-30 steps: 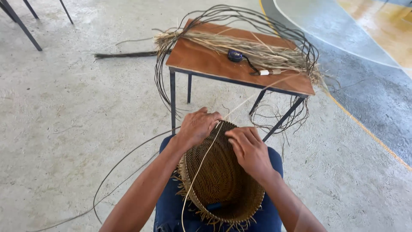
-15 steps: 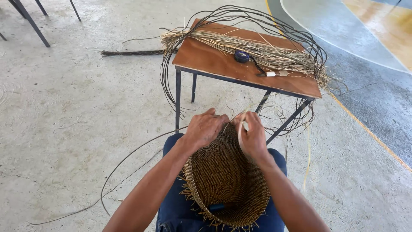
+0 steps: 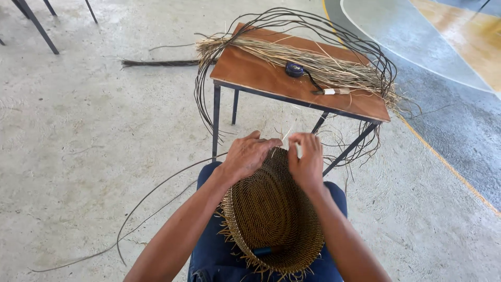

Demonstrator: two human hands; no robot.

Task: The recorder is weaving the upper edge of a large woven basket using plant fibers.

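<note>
Woven brown fibre forms the basket [image 3: 271, 214], which is rested on the person's lap, its oval base turned up toward the camera and short loose ends sticking out round its near rim. The far rim is gripped by the left hand [image 3: 249, 155], fingers curled over the edge. The right hand [image 3: 308, 159] is held just beside it at the same rim, its fingertips pinched on a pale strand [image 3: 296, 150]. The two hands are close together but not touching. A thin dark cane [image 3: 151, 201] is seen trailing from the basket across the concrete floor [image 3: 88, 156] to the left. Beyond the hands, a small wooden surface [image 3: 261, 73] on metal legs is set. On it, a bundle of pale straw [image 3: 313, 62] is laid lengthwise, with loops of dark cane [image 3: 292, 15] arched over it and hanging off both ends. A small dark round object [image 3: 295, 69] and a short handled tool [image 3: 331, 91] are laid beside the straw.
</note>
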